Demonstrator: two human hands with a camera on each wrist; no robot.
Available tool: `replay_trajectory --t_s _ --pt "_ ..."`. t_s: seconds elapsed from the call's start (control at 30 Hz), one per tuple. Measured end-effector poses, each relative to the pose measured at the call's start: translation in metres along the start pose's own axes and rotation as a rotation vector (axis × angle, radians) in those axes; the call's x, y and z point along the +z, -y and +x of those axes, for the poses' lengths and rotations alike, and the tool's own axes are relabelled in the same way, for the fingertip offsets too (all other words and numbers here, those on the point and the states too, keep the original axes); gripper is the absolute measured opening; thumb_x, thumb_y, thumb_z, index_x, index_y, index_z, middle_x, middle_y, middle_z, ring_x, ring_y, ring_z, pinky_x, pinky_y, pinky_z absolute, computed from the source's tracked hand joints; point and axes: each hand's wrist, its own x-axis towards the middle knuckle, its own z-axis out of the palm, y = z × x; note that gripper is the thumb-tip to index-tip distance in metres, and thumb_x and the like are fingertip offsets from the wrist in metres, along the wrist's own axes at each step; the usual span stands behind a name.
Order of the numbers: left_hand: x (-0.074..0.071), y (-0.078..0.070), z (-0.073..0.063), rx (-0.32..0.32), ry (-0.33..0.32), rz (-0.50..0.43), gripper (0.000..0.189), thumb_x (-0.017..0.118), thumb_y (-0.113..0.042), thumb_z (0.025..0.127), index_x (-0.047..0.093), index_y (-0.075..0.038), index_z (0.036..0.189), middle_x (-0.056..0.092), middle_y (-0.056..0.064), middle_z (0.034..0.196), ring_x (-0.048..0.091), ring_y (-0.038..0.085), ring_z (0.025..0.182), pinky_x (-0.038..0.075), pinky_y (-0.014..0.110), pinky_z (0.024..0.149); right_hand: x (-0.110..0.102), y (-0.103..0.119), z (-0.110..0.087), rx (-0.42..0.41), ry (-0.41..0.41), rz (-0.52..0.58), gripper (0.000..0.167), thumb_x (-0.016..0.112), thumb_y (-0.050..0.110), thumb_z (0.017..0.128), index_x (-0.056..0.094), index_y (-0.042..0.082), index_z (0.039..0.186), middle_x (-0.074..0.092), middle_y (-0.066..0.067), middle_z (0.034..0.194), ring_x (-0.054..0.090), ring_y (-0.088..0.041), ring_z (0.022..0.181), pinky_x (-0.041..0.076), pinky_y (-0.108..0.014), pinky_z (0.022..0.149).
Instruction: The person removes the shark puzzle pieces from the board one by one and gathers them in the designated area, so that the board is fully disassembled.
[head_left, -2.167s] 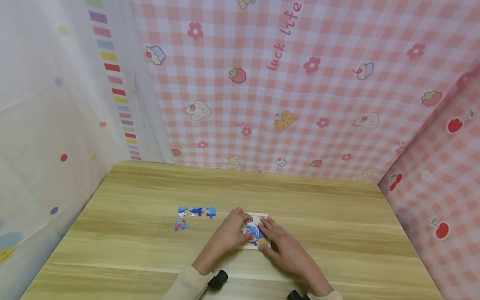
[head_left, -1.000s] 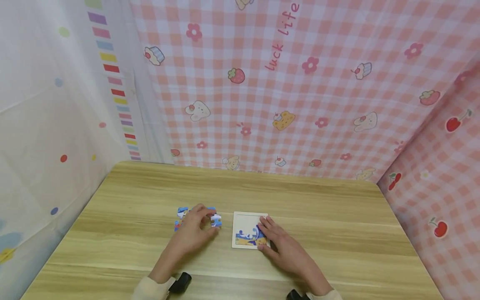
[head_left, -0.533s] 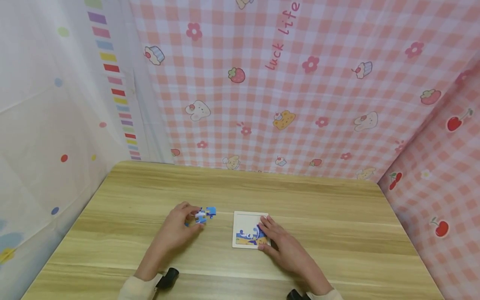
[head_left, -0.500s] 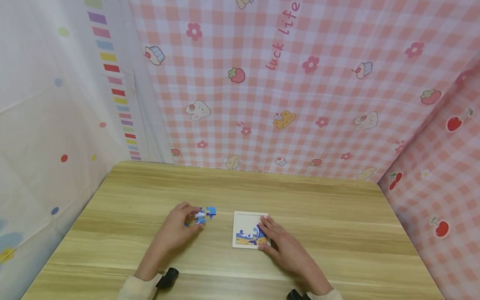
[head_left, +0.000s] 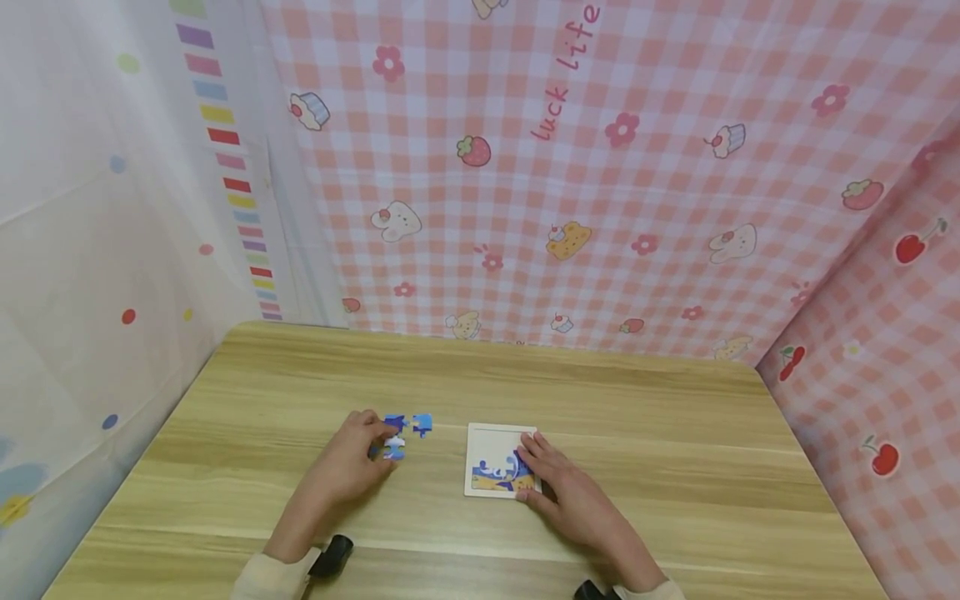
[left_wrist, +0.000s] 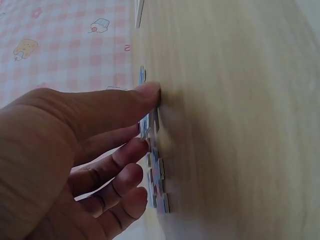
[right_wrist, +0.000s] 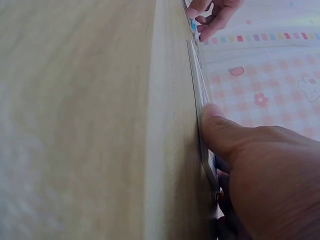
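- Left hand (head_left: 352, 458): fingers loosely curled over the loose puzzle pieces (head_left: 395, 437), thumb tip down on the worktop (head_left: 645, 417), fingertips touching the pieces; whether one is actually pinched, cannot tell.
- Right hand (head_left: 562, 487): fingers nearly straight, lying flat on the right edge of the puzzle tray (head_left: 491, 446), thumb against its near edge.
- Tray lies mid-worktop, partly filled; loose pieces lie near its left side.

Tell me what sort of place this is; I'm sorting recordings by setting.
Probably a small home play corner: a light wooden table, pink checked cartoon-print cloth draped behind, and a small white square puzzle board with loose blue jigsaw pieces.
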Motion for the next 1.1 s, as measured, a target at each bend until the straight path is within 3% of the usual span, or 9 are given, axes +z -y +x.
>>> replay_trajectory --t_s 0.4,0.8,1.1 --pt "-0.003 0.003 -0.001 0.025 0.034 0.038 0.043 0.081 -0.010 0.085 0.070 0.004 0.125 0.060 0.003 0.105 0.048 0.018 0.098 0.048 0.035 0.083 -0.001 0.001 0.000 0.004 0.000 0.012 0.067 0.062 0.046 0.100 0.043 0.014 0.156 0.031 0.000 0.168 0.024 -0.024 0.158 0.031 -0.054 0.122" --pt "-0.005 0.002 -0.001 -0.003 0.046 0.015 0.043 0.082 -0.013 0.086 0.070 0.002 0.125 0.059 0.003 0.108 0.049 0.018 0.101 0.050 0.037 0.085 0.002 0.000 0.000 0.004 -0.009 0.016 0.068 0.062 0.048 0.099 0.043 0.018 0.156 0.030 0.003 0.168 0.024 -0.021 0.158 0.031 -0.053 0.122" --pt "-0.006 -0.012 0.002 0.061 -0.029 -0.021 0.041 0.080 -0.009 0.086 0.071 0.001 0.124 0.061 0.007 0.103 0.051 0.018 0.096 0.050 0.034 0.080 0.001 0.001 0.001 0.035 -0.047 0.037 0.067 0.070 0.045 0.095 0.049 0.018 0.153 0.035 0.003 0.166 0.029 -0.022 0.156 0.032 -0.053 0.121"
